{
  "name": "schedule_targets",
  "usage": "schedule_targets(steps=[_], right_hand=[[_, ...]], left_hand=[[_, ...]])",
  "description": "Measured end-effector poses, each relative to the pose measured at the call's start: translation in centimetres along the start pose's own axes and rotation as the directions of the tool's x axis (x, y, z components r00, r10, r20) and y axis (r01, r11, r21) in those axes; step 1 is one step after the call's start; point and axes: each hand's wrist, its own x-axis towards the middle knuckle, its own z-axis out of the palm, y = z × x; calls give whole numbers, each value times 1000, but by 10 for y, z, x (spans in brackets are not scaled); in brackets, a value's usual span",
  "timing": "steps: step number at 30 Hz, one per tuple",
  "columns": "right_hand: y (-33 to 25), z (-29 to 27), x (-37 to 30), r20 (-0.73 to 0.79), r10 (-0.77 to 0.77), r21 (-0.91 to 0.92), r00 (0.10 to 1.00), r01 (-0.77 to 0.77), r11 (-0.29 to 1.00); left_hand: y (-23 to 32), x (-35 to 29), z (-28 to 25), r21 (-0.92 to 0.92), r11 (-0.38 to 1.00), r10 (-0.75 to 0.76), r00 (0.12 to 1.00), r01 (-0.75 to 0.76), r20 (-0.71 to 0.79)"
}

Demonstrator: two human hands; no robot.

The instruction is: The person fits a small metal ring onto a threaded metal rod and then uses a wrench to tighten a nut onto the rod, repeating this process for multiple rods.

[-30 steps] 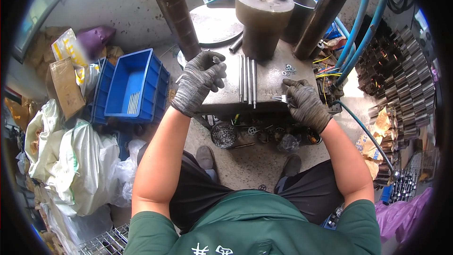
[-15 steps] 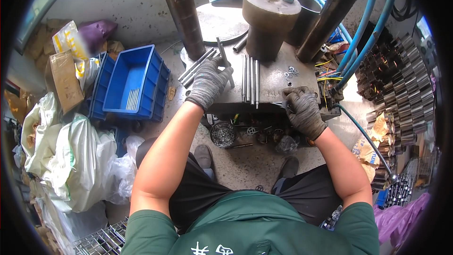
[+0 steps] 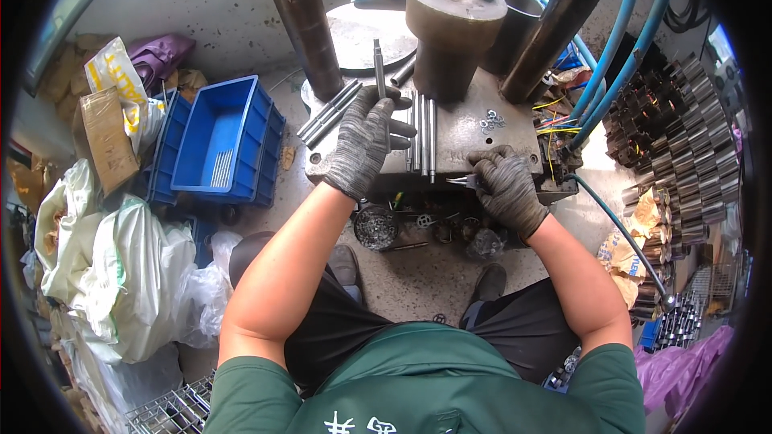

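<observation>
My left hand (image 3: pixel 363 145), in a grey knit glove, grips a slim steel shaft (image 3: pixel 379 66) whose stepped end points up and away. The shaft's lower part is hidden by the fingers. Several similar shafts (image 3: pixel 421 141) lie side by side just right of this hand on the metal machine table, and another bundle of shafts (image 3: pixel 328 115) lies to its left. Near the table's front edge, my right hand (image 3: pixel 508 191), also gloved, is closed around a small metal tool with a narrow tip (image 3: pixel 460 182); its exact kind is unclear. Small metal rings (image 3: pixel 491 120) lie beyond that hand.
A thick metal cylinder (image 3: pixel 450 24) stands behind the shafts between two dark columns (image 3: pixel 301 24). At left is a blue crate (image 3: pixel 265 141) with a few rods inside. Blue hoses (image 3: pixel 623 56) and stacked metal parts (image 3: pixel 675 145) occupy the right. Below the table sits a round container (image 3: pixel 376 227).
The shaft in my left hand has swung from a slant to nearly upright. My right hand has shifted slightly left, and the tip of its tool shows more clearly.
</observation>
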Motion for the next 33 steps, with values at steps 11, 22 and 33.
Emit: schedule_targets(steps=[11,22,33], right_hand=[[-2,3,2,-143,199,329,970,-143,933],[-48,-27,3,237,523,950,819,-308,52],[-41,-46,4,588,411,761,696,-304,-573]], left_hand=[[-6,-18,15,33,999,-12,994,8,109],[-34,-47,45,253,962,-187,925,104,330],[-29,-43,49,91,936,-353,896,341,269]])
